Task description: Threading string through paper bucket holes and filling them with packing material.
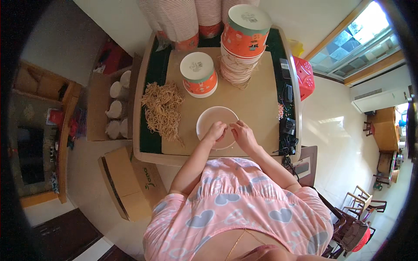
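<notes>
At eight o'clock, a brown cardboard box is lying on the floor. Between nine and ten o'clock, an open carton is holding white bundles. At two o'clock, a red plastic object is standing beside the tabletop, and beyond it a window is giving light. At four o'clock, a pale wooden chair is standing.

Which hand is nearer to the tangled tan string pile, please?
Left. The left hand is to the right of the tangled tan string pile, apart from it; the right hand is farther right, beyond the left hand.
</notes>
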